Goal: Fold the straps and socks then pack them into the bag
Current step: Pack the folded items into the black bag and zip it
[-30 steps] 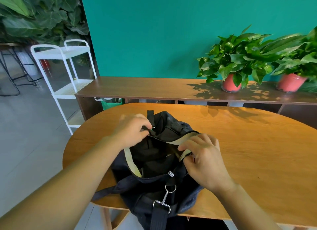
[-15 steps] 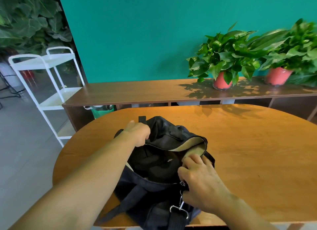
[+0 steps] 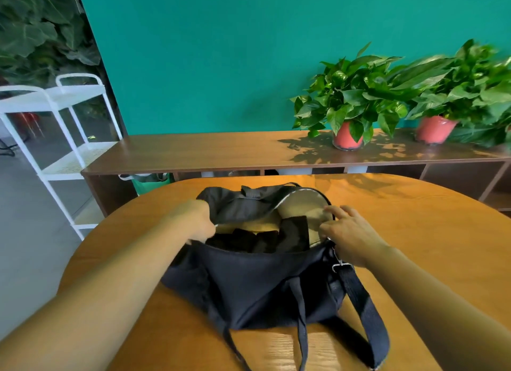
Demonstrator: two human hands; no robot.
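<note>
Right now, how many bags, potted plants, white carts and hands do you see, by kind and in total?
Bags: 1, the black bag
Potted plants: 2, centre plant, edge plant
White carts: 1, the white cart
Hands: 2, left hand, right hand
Total: 6
</note>
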